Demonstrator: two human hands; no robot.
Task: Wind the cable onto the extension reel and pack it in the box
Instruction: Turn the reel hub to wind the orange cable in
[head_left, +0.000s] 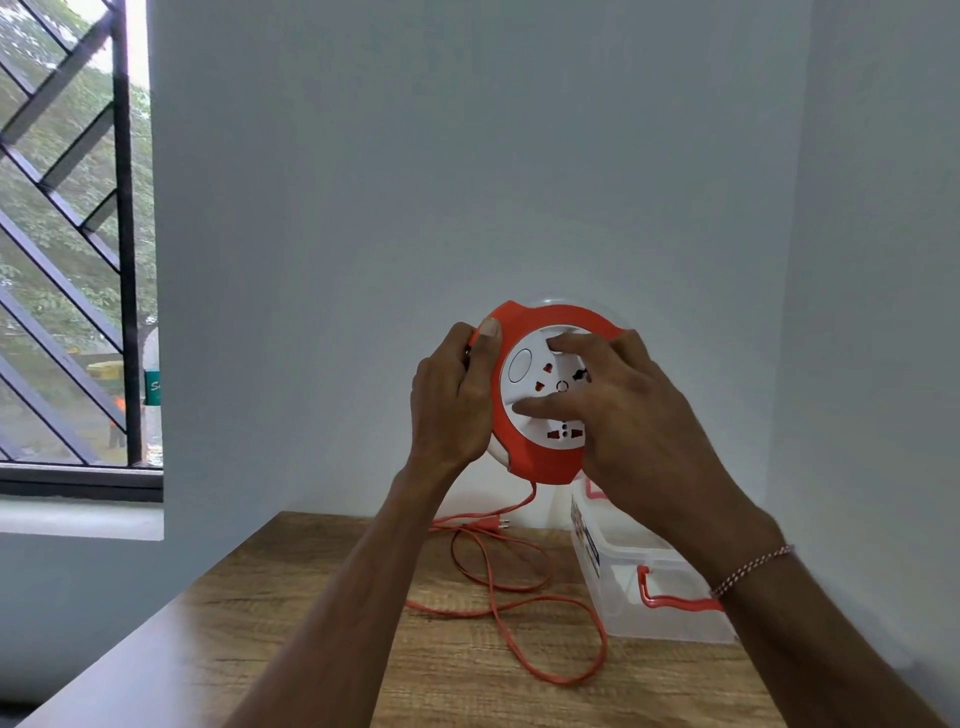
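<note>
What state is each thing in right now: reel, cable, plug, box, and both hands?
Extension reel: held up above the table, socket face toward the camera.
Cable: mostly unwound, lying in loose loops on the table.
Plug: unplugged, lying on the table.
Box: on the table, open, no lid visible; contents hard to tell.
Left hand: grips the reel's rim.
Right hand: fingers spread on the white socket face.

Glossy plastic reel (540, 452); clear plastic box (623, 587); matt wood-grain table (322, 649).
</note>
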